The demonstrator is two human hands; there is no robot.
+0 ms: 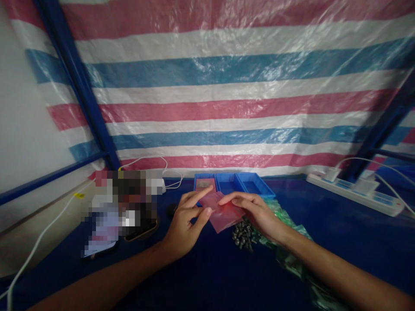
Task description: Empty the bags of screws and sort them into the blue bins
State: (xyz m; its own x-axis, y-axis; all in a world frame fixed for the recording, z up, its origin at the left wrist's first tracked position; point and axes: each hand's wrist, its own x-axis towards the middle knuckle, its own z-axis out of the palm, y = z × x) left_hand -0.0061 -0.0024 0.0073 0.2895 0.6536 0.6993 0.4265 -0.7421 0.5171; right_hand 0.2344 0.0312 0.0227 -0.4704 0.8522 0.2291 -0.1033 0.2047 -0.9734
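Observation:
A small pink plastic bag [224,219] is held up in front of me, tilted over the dark blue table. My right hand [261,216] grips its right side between thumb and fingers. At the bag's left edge is my left hand [185,224], index finger and thumb apart; whether a fingertip touches the plastic is hard to tell. Just below the right hand lies a pile of small dark metal-looking parts [242,236]. Behind the hands are blue plastic bins [257,185] in a row; more pink plastic [205,183] lies in the leftmost one.
Green clear plastic bags [280,212] spread along the right forearm, partly under it. A white power strip [355,194] with plugs and cables stands at the back right. To the left are a phone [141,232] and blurred-out items. A striped tarp [227,103] hangs behind the table.

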